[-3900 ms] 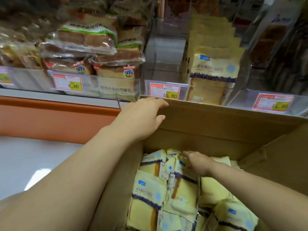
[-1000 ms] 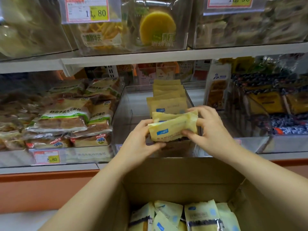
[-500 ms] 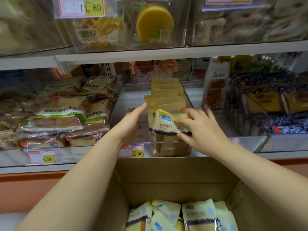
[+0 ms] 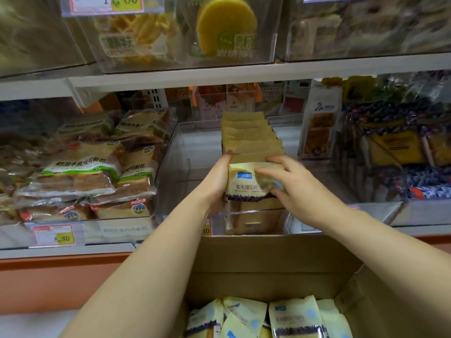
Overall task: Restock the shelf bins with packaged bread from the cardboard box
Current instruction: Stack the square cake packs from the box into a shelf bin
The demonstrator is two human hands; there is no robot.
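At the lower left of the frame a shelf price tag [image 4: 54, 236] reads 8.80. Above it lie stacked toast packs [image 4: 73, 176] with green bands, one showing the characters 吐司面包. At the top left, a second price tag [image 4: 105, 3] ends in .80, its first digits cut by the frame edge. A round yellow cake pack [image 4: 225, 25] sits in the bin right of it.

In the middle stands a clear shelf bin [image 4: 175, 167]. Its left half shows bare floor, and a row of yellow packets [image 4: 249, 137] stands on edge along its right half. The left hand [image 4: 216, 181] lies flat with straight fingers against the left edge of the yellow bread packet [image 4: 246, 184], which stands upright at the front of that row. The packet carries a blue square logo, a purple band and dark print beginning 紫米爆馅吐. The right hand [image 4: 297, 189] pinches its right side, fingers curled over the front and covering part of the print.

Below, the cardboard box [image 4: 256, 264] stands open with its far wall close under the bin's front lip. More boxed packets [image 4: 292, 318] lie inside at the bottom edge. At far right, dark blue patterned packs [image 4: 415, 179] fill the neighbouring bin; their print is blurred.
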